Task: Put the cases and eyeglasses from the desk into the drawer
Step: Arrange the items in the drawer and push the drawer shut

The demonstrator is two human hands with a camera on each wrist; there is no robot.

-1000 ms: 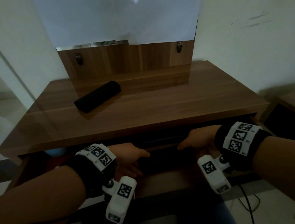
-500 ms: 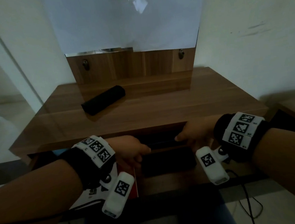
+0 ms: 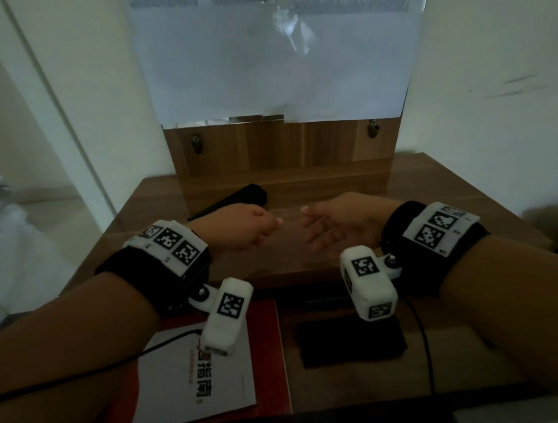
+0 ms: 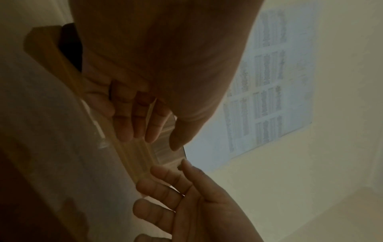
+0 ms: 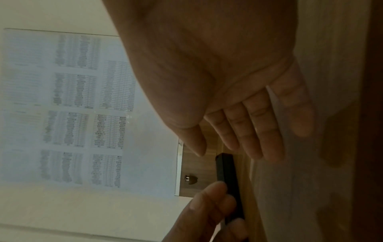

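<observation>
A long black case [image 3: 236, 198] lies on the wooden desk [image 3: 437, 205] at the back left, partly hidden behind my left hand [image 3: 265, 229]. That hand hovers over the desk with loosely curled fingers [image 4: 132, 124] and holds nothing. My right hand [image 3: 312, 228] faces it a little to the right, fingers [image 5: 259, 134] straight and empty. The black case [image 5: 228, 180] also shows past the right fingertips. Below the desk the drawer [image 3: 351, 386] stands pulled out, with a flat black case [image 3: 351, 342] inside. I make out no eyeglasses.
A red and white booklet [image 3: 197, 374] lies in the left half of the drawer. A wooden back panel [image 3: 282, 147] with two knobs and a paper-covered mirror [image 3: 275, 51] rise behind the desk. A white wall [image 3: 492, 61] stands right. Black cables trail from both wrists.
Both hands have left the drawer front and risen over the desk top, coming close together. The drawer now stands pulled out further, showing the booklet and the flat black case.
</observation>
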